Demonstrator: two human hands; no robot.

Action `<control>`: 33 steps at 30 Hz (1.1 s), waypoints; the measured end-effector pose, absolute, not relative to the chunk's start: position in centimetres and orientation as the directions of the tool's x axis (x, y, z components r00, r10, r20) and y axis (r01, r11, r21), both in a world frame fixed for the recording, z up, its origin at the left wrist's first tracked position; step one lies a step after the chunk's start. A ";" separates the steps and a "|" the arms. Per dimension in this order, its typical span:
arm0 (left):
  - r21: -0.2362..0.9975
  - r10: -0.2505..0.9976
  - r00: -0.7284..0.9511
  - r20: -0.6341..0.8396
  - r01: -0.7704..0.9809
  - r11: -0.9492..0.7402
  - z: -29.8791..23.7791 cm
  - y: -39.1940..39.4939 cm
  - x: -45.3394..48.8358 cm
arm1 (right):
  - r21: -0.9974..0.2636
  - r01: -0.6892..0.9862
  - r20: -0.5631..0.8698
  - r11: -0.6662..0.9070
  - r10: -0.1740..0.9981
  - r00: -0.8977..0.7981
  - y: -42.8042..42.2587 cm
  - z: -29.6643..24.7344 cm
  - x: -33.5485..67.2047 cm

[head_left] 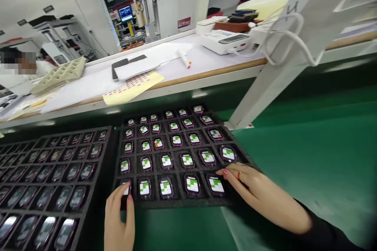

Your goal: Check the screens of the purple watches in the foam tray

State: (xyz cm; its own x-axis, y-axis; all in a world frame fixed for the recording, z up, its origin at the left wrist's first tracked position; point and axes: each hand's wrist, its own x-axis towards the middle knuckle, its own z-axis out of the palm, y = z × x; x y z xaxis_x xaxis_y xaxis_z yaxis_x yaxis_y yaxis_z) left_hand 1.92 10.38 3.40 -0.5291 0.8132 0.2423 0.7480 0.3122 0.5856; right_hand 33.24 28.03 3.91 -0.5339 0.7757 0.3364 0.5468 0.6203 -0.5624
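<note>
A black foam tray (pixel 188 203) holds rows of smartwatches, their lit screens showing green and white blocks. My left hand (pixel 119 215) is at the tray's front left compartment, thumb and index finger closed around the edge of a smartwatch (pixel 126 189) that they partly cover. My right hand (pixel 255 186), with a red ring on one finger, lies over the front right corner of the tray. Its fingers are stretched out, their tips beside a lit smartwatch (pixel 216 184) and just below another smartwatch (pixel 228 153). What lies under the right palm is hidden.
Left of this tray stands a second black foam tray (pixel 97 172) with dark-screened watches. Behind runs a white bench (pixel 173 78) with papers, a yellow sheet (pixel 132 88) and a white device (pixel 225 41). A slanted white post (pixel 265 82) rises at right. Another person (pixel 44 67) sits far left.
</note>
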 end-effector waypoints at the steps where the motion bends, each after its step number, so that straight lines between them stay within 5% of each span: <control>1: 0.585 0.809 -0.567 0.156 0.713 0.387 3.7 10.3 1.0 | -0.550 0.556 0.324 0.624 0.772 -0.546 28.0 3.8 32.9; 6: 0.483 0.861 -0.496 0.111 0.784 0.389 4.2 10.6 -0.1 | -0.510 0.559 0.291 0.654 0.743 -0.603 28.0 3.8 32.2; 10: 0.413 0.901 -0.421 0.109 0.843 0.344 5.0 11.4 0.0 | -0.600 0.575 0.191 0.556 0.797 -0.573 27.4 4.7 32.2; 16: 0.581 0.919 -0.377 -0.114 0.725 0.369 6.5 11.8 -1.0 | -0.710 0.541 0.083 0.451 0.817 -0.571 26.5 5.9 31.8; 24: 0.758 0.892 -0.409 -0.194 0.515 0.400 6.9 12.4 -1.5 | -0.784 0.481 -0.013 0.392 0.765 -0.644 27.9 5.1 32.3; 27: 0.808 0.889 -0.398 -0.226 0.433 0.399 7.2 12.4 -1.4 | -0.907 0.396 -0.142 0.142 0.783 -0.606 29.0 4.9 32.1; 30: 0.939 0.902 -0.372 -0.218 0.172 0.298 7.8 13.2 -0.5 | -0.938 0.268 -0.338 -0.220 0.756 -0.561 29.8 5.4 31.1; 33: 0.985 0.911 -0.378 -0.163 -0.003 0.175 9.2 15.4 1.3 | -0.940 0.070 -0.308 -0.334 0.743 -0.594 30.3 7.1 29.0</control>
State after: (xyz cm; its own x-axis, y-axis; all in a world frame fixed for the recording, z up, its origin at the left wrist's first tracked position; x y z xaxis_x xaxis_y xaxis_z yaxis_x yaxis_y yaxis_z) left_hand 1.35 15.38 9.19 -0.3785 0.9112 -0.1628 -0.0029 0.1747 0.9846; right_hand 29.02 30.33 7.07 -0.5943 0.7429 -0.3082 0.0699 -0.3341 -0.9400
